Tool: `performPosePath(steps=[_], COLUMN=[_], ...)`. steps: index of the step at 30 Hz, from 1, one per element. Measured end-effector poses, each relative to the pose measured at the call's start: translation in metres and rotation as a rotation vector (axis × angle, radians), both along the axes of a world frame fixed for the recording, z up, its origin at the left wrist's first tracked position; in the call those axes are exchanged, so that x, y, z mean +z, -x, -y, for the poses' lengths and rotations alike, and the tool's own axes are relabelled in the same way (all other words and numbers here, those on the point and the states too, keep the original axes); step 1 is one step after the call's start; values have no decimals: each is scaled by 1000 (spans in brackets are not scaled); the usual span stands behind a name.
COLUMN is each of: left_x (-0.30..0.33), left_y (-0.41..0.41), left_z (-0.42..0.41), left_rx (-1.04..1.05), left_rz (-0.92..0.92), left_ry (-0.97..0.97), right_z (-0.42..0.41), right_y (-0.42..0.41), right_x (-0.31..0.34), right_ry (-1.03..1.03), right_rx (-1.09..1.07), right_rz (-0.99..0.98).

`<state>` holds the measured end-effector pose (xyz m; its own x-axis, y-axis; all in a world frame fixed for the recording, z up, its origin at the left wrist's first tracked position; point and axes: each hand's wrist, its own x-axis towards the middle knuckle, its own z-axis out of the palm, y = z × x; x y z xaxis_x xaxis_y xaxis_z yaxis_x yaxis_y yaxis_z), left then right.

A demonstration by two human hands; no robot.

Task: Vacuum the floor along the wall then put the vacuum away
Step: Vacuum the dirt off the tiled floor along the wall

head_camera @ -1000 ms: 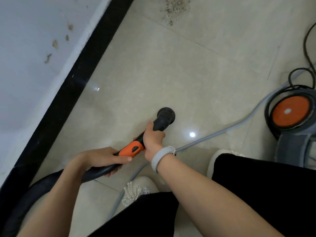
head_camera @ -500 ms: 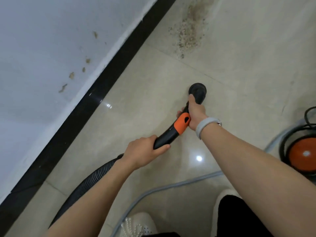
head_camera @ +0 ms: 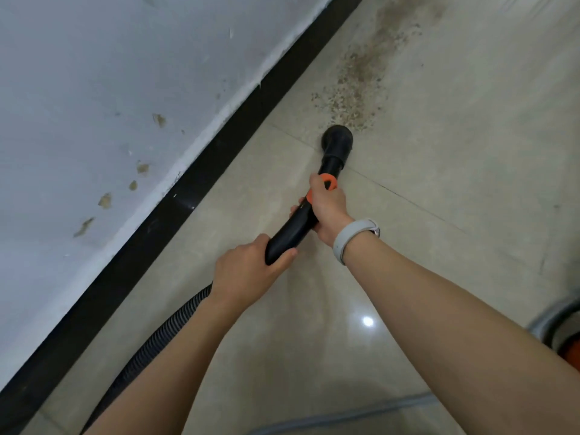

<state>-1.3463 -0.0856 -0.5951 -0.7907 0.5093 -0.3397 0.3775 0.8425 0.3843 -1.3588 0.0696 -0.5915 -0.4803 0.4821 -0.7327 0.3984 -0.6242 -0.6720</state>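
One vacuum wand [head_camera: 290, 229], two hands gripping.

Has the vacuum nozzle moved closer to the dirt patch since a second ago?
Yes. The nozzle has advanced along the black baseboard and now sits at the near edge of the dirt patch.

Two hands: left hand [head_camera: 248, 271], right hand [head_camera: 328, 208]; one vacuum nozzle [head_camera: 337, 140]; one hose [head_camera: 157, 340]; one wristband [head_camera: 353, 235]; one debris patch [head_camera: 354, 89].
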Motion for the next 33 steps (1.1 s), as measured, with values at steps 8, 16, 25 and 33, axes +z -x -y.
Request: performPosePath(steps=[8,16,25,33], left_x=[-14,-23,-23,-19], left_y=[12,-27,-23,47], left_z=[23,23,43,9], left_rx=[204,121,176,137], left_rz=[-96,-16,-27,53], left_ry=[22,7,-21,-73], right_z=[19,23,42,6], right_y=[56,8,22,88], right_x=[-3,-12,-16,-22], right_ry=[27,20,-25,-207], right_rx=[238,210,243,241], right_rz=[-46,-65,-29,38])
